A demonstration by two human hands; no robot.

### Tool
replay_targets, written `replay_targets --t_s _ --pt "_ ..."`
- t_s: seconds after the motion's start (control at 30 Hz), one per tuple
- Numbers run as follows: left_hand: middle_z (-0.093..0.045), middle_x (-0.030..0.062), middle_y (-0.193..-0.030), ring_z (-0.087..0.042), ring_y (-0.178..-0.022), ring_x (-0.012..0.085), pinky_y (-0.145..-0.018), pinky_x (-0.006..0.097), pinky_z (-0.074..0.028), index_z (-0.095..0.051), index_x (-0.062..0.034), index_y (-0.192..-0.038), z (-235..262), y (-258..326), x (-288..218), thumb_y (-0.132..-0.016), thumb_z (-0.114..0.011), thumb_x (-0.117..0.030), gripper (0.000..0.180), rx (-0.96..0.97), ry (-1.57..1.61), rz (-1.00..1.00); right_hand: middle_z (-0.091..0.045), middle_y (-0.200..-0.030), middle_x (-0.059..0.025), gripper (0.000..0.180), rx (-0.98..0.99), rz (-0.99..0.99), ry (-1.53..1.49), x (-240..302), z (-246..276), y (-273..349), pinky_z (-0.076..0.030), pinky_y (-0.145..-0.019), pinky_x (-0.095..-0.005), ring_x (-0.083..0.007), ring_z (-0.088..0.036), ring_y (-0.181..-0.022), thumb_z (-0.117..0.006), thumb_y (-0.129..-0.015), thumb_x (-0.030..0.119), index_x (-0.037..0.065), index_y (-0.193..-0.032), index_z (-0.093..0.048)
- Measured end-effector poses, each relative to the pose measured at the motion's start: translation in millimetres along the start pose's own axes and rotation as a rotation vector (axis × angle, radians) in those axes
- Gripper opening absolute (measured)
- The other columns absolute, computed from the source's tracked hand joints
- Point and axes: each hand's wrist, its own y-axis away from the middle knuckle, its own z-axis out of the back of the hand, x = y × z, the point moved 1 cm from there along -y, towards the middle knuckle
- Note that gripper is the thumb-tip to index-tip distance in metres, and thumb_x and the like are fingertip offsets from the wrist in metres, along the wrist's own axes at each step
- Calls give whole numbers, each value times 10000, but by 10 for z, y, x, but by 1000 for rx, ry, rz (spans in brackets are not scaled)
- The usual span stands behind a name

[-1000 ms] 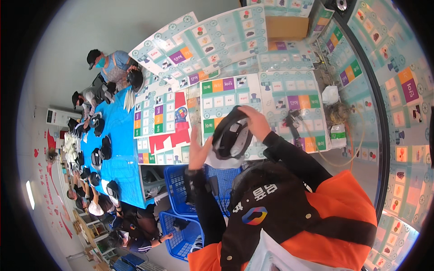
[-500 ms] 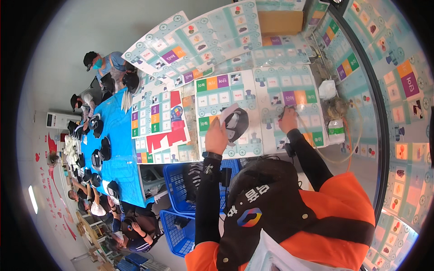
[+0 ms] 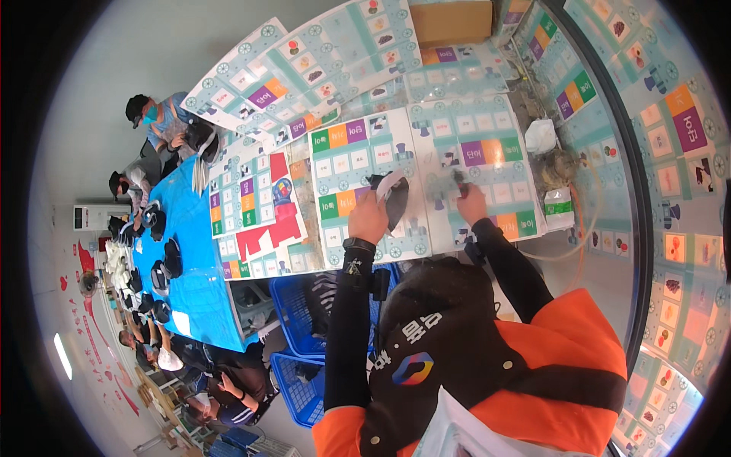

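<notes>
My left hand (image 3: 368,218) is closed on the edge of a black cap-like fabric piece (image 3: 397,204). A pale strip (image 3: 391,183) runs along its upper side, beside my fingers. The piece is tilted over the printed sheets on the table, and my palm hides part of it. To its right, my right hand (image 3: 473,206) is closed round a small dark tool (image 3: 459,180) with a bit of red on it. The tool's dark tip points away from me, a short way from the black piece. Its exact kind is too small to tell.
Printed boards (image 3: 487,171) cover the table, with red cut-out paper (image 3: 276,236) on the left. Blue baskets (image 3: 299,385) stand below the front edge. A white bag (image 3: 541,137) and a pale hose (image 3: 586,228) lie right. Co-workers sit round a blue-covered table (image 3: 199,278) holding black pieces.
The black piece has turned in my left hand and now shows a narrower side. My right hand has shifted slightly left, and its dark tool shows more plainly. The whole view has shifted a little.
</notes>
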Motion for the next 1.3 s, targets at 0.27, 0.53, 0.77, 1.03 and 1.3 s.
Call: replay_targets --t_s 0.27,0.53,0.77,1.03,1.3 --pt "-692 209 -997 -680 -897 436 -754 523 -559 -643 -5 -1005 9 -43 51 -963 -603 -212 215 -20 4 2 -715 -878 -122 269 830 -281 -321 1094 223 299 -558 -594 -373 -246 -702 -752 -662 -810 111 -9 -1048 -690" --pt "-681 221 -1047 -668 -931 448 -786 532 -548 -633 -2 -1043 24 -1 54 -971 -602 -222 234 -17 52 42 -691 -938 -302 266 601 58 -20 1175 127 360 -512 -834 -533 -487 -648 -925 -585 -840 159 -11 -993 -722" --pt "-680 213 -1037 -666 -913 453 -777 532 -547 -630 -2 -1044 14 29 63 -972 -606 -217 228 -19 27 37 -685 -948 -294 243 647 80 -15 1190 121 345 -499 -817 -553 -497 -639 -938 -616 -889 208 -3 -980 -695" --pt "-672 219 -1031 -664 -947 439 -794 526 -545 -630 0 -1058 33 84 112 -968 -610 -217 236 -7 63 63 -683 -857 -294 240 536 88 -10 1243 93 366 -500 -804 -571 -498 -647 -865 -554 -844 152 -21 -923 -701" --pt "-672 226 -1076 -658 -978 439 -817 519 -540 -629 6 -1078 70 129 132 -970 -608 -228 259 -11 86 53 -683 -924 -289 241 616 23 -76 1294 92 336 -491 -782 -541 -497 -635 -925 -601 -899 207 6 -980 -706"
